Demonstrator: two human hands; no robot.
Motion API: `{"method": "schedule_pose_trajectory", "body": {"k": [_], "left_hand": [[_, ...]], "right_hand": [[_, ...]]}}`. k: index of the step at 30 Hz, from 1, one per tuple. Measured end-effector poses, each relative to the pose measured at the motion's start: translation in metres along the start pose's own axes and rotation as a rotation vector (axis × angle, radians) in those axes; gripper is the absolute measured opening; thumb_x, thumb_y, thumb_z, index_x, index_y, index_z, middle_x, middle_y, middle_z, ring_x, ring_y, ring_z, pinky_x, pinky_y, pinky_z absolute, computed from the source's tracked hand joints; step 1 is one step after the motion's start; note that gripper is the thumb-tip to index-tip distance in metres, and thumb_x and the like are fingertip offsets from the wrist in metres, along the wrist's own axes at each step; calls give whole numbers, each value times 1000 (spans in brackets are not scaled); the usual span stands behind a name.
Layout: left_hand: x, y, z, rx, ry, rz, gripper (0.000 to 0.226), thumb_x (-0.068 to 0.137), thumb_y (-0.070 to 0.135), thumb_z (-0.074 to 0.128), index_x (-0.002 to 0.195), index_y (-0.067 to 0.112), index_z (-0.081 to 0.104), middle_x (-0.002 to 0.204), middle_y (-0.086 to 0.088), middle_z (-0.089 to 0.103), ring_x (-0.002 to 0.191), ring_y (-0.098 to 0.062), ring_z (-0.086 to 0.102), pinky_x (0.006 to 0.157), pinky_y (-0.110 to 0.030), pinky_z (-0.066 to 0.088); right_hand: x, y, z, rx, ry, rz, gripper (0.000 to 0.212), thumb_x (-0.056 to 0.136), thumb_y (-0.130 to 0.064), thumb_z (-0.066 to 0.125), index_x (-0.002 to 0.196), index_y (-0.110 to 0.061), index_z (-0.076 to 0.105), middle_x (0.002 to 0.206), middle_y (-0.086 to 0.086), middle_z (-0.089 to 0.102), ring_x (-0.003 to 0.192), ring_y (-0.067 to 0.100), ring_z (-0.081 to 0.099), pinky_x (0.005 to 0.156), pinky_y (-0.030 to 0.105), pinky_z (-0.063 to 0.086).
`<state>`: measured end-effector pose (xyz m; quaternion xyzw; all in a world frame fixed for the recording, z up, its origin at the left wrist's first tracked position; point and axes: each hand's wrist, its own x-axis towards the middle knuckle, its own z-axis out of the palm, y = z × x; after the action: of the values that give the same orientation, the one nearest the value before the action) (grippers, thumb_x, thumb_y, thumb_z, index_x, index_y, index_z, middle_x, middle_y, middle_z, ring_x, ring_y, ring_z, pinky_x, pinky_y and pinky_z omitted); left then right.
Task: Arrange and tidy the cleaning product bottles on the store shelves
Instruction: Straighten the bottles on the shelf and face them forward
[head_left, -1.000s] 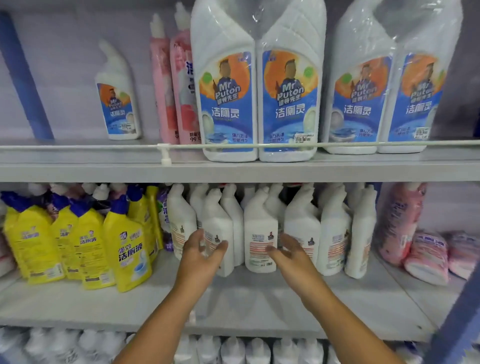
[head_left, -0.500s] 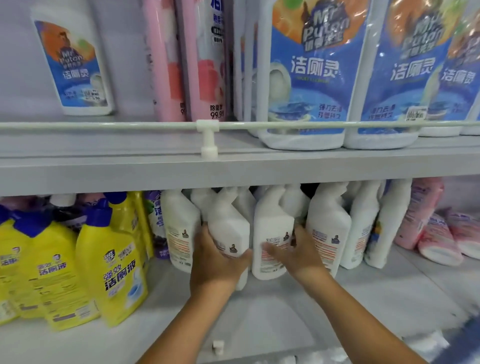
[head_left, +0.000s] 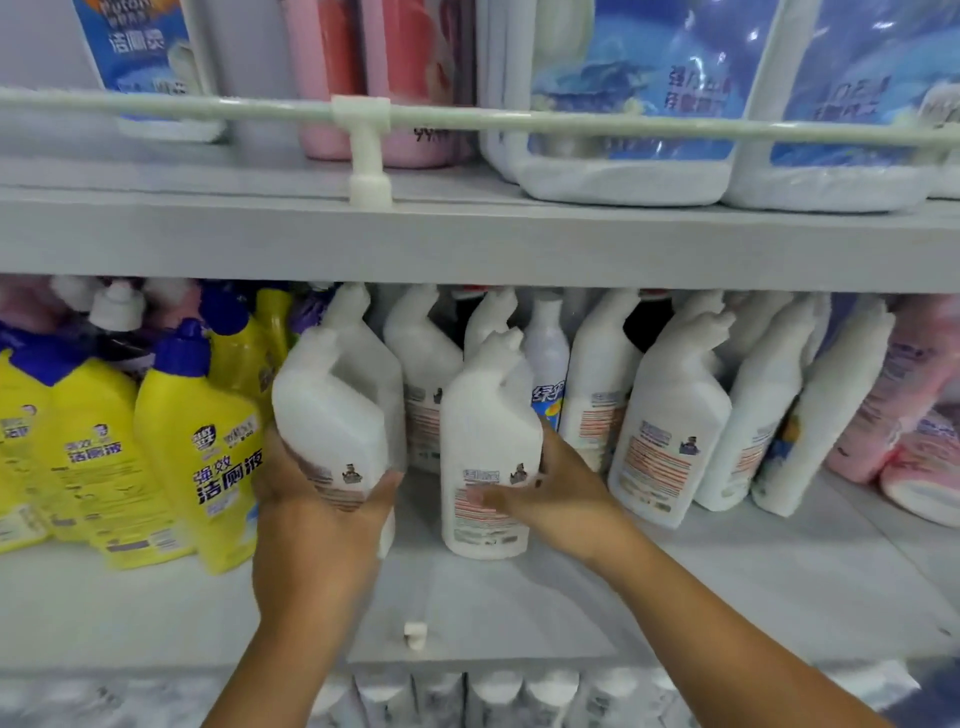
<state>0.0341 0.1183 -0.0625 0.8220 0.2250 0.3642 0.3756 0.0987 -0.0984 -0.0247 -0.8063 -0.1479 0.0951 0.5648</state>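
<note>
White plastic bottles stand in a row on the middle shelf (head_left: 519, 608), labels facing forward. The left hand (head_left: 317, 499) grips one white bottle (head_left: 332, 415) around its lower body, thumb across the label at its 3 o'clock side; this bottle is tilted toward 11 o'clock, and its base is hidden behind the hand. The right hand (head_left: 556, 499) holds a second white bottle (head_left: 485, 447) at its 3 o'clock side, thumb across the front label; that bottle stands upright on the shelf. The two held bottles sit just beside each other with a narrow gap between them. Yellow bottles (head_left: 197, 457) with blue caps stand at 9 o'clock of the left hand, touching it. More white bottles (head_left: 670, 426) line up at 3 o'clock. Pink refill packs (head_left: 914, 415) lie at the far 3 o'clock end. A rail (head_left: 571, 122) fronts the upper shelf at 12 o'clock.
</note>
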Motion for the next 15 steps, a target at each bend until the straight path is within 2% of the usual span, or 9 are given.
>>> {"method": "schedule_pose_trajectory", "body": {"k": [4,6,8,10,11,13,15], "left_hand": [[3,1,1,17,29,-28,112,66,49,87,154,16,26,144,-17,45,126,-43,55,86,-57,54],[-1,4,2,4,46,-49,112,69,42,89,156,14,23,149,-21,39,131,-44,49,93,-59,51],[-15,20,0,-2,88,-20,107,74,32,89,156,8,25,153,-25,33,139,-42,37,106,-55,42],[-26,40,2,-11,132,106,94,79,27,87,151,2,33,151,-26,35,142,-39,30,114,-51,32],[-26,49,5,-23,135,204,83,82,28,84,147,1,40,147,-25,40,140,-39,33,115,-51,32],[-21,63,17,-64,124,386,64,85,32,76,135,1,53,136,-21,52,131,-38,43,111,-53,38],[-14,82,27,-159,95,485,49,90,31,71,129,3,59,128,-14,58,120,-33,53,103,-47,45]], "right_hand": [[-18,8,-11,24,132,-11,65,71,-18,92,119,-43,56,103,-25,72,93,-16,65,73,7,50],[-36,16,-29,13,214,-11,63,70,-19,92,113,-45,55,99,-26,72,92,-15,65,73,8,51],[-57,17,-52,-17,268,-12,61,72,-21,91,113,-46,55,99,-28,71,91,-13,66,69,7,51],[-73,21,-78,-18,349,-19,58,73,-16,90,113,-41,57,97,-27,72,88,-10,68,67,6,50],[-78,25,-91,-16,391,-19,56,73,-15,90,112,-39,58,96,-27,72,87,-9,68,66,6,50],[-86,32,-109,-22,439,-6,56,73,-14,90,111,-39,58,94,-28,71,87,-10,67,65,5,50],[-93,40,-117,-29,460,13,56,74,-16,90,112,-41,57,94,-29,71,86,-11,67,63,8,52]]}}
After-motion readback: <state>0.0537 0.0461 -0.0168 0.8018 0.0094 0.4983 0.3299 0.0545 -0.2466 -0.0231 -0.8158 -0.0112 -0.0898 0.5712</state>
